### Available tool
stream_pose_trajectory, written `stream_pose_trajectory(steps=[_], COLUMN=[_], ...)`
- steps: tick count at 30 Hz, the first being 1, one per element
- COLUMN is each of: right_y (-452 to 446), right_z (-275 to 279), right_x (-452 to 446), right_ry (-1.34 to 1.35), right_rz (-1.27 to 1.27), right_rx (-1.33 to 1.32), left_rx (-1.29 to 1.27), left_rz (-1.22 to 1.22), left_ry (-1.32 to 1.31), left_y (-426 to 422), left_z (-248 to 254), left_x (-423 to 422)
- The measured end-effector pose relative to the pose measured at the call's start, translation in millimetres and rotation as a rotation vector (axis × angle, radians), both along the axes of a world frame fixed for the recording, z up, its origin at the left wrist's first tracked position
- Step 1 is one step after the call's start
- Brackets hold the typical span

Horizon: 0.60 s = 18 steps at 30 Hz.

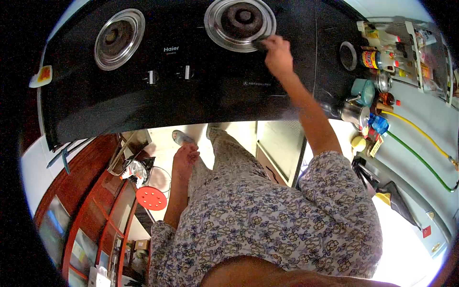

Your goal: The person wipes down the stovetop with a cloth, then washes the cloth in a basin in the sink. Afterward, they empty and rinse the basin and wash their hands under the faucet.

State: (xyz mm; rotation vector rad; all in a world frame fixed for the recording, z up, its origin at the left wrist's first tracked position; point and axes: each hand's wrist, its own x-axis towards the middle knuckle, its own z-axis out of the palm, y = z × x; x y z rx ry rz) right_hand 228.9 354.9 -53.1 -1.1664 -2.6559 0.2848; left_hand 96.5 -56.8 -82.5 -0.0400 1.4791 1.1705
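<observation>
My right hand [279, 55] reaches over the black Haier stovetop [229, 98], closed around a small dark pad [259, 44]. The pad touches the lower right rim of the right burner's shiny metal drip pan [215, 33]; its exact kind is too blurred to make out. A dark round burner [244, 18] sits in the middle of this pan. Further left is a second burner [113, 37] in a similar metal pan. Low beside my leg hangs my left hand [185, 157], in front of the stove, with loosely bent fingers and nothing visible in it.
Two control knobs [187, 72] stick up from the stovetop. Bottles [377, 60], a metal pot [355, 113] and a teal container [364, 91] crowd its right side. Yellow and green hoses [413, 125] run along the wall. A red round stool top [151, 198] stands at the lower left.
</observation>
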Motion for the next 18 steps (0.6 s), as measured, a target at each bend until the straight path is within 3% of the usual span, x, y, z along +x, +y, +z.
stream_pose_trajectory(steps=[2,3,5,6,8,10,13,17,18], right_y=[-29.8,-38.3,-49.7,-51.3,-18.9,19.0,27.3,-28.5,-36.0], right_z=[13.0,13.6,17.6,18.5,1.3,0.6,-23.2,-27.4,-36.5], right_x=[-9.4,-10.8,-4.5,-0.3,20.0,34.5,35.4,-4.8,-10.4], right_ry=[0.112,0.054,0.268,0.374,0.406,0.438,0.115,0.251,0.157], right_rz=[0.095,0.140,0.206,0.243,0.060,0.045,-0.068,-0.144,-0.152], right_rx=[-0.055,-0.177,-0.401,-0.514,-0.331,-0.195,0.204,0.272,0.160], left_rx=[-0.024,-0.012,0.009,-0.008,-0.049,-0.092,-0.146,-0.030,0.003], left_rz=[0.165,0.098,-0.031,0.027,0.150,0.218,0.267,0.109,0.071], left_ry=[-0.218,-0.117,0.080,-0.004,-0.168,-0.172,-0.173,-0.059,-0.044], left_y=[7.7,9.3,10.2,6.5,-7.0,-11.7,-20.3,-29.0,-29.2], left_z=[5.4,8.4,12.1,9.7,4.6,15.1,13.4,-0.5,-3.7], left_x=[-1.8,-2.5,-1.9,-2.8,-7.9,-7.5,-4.9,1.4,2.1])
